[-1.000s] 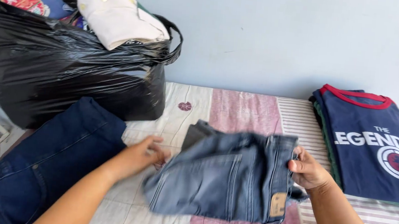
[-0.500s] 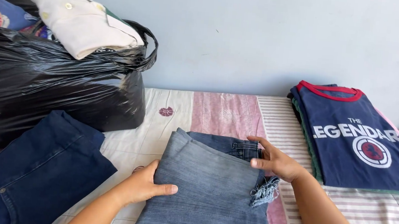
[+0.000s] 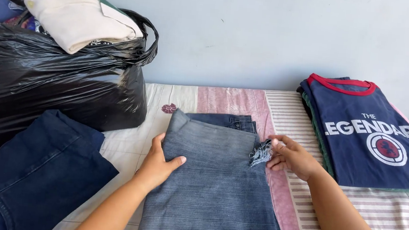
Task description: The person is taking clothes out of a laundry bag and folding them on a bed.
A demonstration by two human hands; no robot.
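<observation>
The faded blue denim jeans [image 3: 213, 181] now lie folded flat, no longer bunched. My left hand [image 3: 160, 163] presses them open-palmed; my right hand [image 3: 293, 157] pinches their frayed hem [image 3: 261, 153], squaring the fold.

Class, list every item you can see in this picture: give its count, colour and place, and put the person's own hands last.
Folded jeans: one, faded blue, centre of the bed.
Dark jeans: one, navy, lower left.
Bin bag: one, black, stuffed with clothes, upper left.
Cream shirt: one, on top of the bag.
T-shirt stack: one pile, navy shirt with red collar on top, right.
Bedsheet: one, pink and white striped, underneath.
Left hand: flat on the folded jeans.
Right hand: at their frayed hem.
</observation>
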